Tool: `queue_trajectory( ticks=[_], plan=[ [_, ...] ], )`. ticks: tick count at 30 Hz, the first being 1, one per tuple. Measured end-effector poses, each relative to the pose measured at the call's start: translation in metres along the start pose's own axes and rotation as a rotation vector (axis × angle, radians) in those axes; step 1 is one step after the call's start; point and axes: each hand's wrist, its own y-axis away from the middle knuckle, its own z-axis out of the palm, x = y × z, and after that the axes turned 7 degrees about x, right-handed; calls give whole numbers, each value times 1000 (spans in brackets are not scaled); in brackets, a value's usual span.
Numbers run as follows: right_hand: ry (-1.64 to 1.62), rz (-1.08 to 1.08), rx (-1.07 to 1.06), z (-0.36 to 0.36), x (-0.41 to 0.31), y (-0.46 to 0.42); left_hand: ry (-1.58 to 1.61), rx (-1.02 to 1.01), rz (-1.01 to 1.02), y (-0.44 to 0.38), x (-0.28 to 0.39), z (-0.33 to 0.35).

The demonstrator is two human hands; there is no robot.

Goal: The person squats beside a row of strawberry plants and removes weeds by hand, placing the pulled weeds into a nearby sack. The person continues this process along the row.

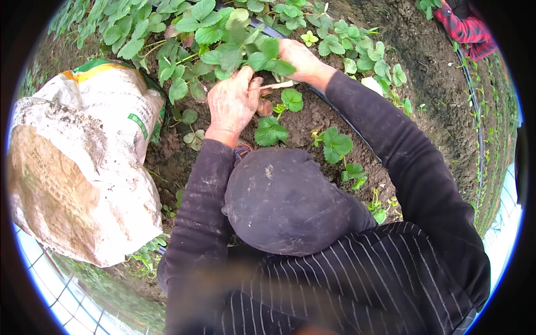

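Note:
Both my hands are in among the leaves of a strawberry plant [234, 54] at the top middle. My left hand [234, 100] has its fingers curled at the base of the leaf clump, thumb to the right. A thin pale stick-like piece [278, 85] juts out to the right beside that thumb; whether it is a stem or a tool I cannot tell. From the right, my right hand [299, 60] reaches into the same clump. Leaves hide its fingertips. Some of these leaves are blurred.
A soiled white woven sack [125, 167] stands on the left. Small strawberry plants [337, 144] grow in the soil [310, 121] near my bent knee [289, 201]. A black drip hose [347, 121] runs under my right arm. A person in a red checked sleeve [465, 31] is at the upper right.

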Motion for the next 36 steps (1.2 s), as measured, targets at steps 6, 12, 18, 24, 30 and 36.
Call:
queue_trajectory(
  ticks=[6, 12, 18, 24, 30, 36],
  plan=[
    [266, 132, -338, -27, -43, -13, -114, -60, -134, 11, -12, 13],
    [-593, 530, -412, -74, -59, 28, -148, -207, -188, 1, -14, 20],
    [-524, 491, -24, -97, -5, 40, -90, -280, -267, -6, -18, 9],
    [-680, 504, -188, -47, -35, 6, 793, -480, -763, -16, -40, -22],
    [-647, 437, 47, 12, -12, -13, 836, -264, -598, -4, -64, -14],
    [-1074, 813, 279, -28, -33, 42, 123, -176, -183, -23, -53, 6]
  ],
)
